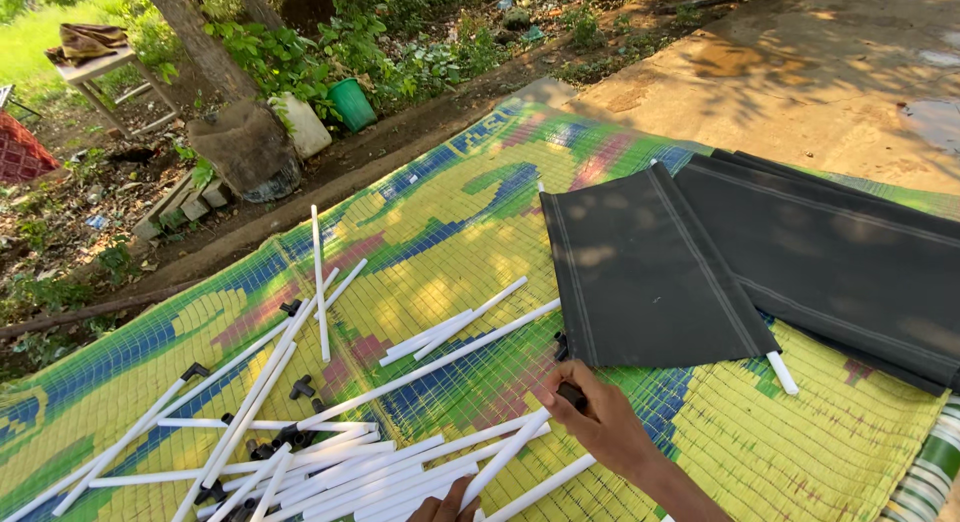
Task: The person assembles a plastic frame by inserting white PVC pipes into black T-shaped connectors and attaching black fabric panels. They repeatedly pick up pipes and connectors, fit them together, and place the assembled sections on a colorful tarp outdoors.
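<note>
My right hand (600, 430) grips the far end of a white tube (505, 457), where a black connector (572, 394) caps it. Only the fingertips of my left hand (448, 504) show at the bottom edge, touching the same tube near its other end. Several more white tubes (330, 462) lie in a loose pile on the colourful woven mat (430, 222), some with black connectors (301, 387) among them. A dark fabric panel (645, 272) lies just beyond my right hand, with a white tube end (783, 374) poking out of its hem.
A second dark fabric panel (850, 252) overlaps at the right. Beyond the mat are bare ground, a tree trunk (195, 32), a green pot (352, 104), bricks (185, 204) and a small table (100, 67). A concrete slab (820, 62) lies at the upper right.
</note>
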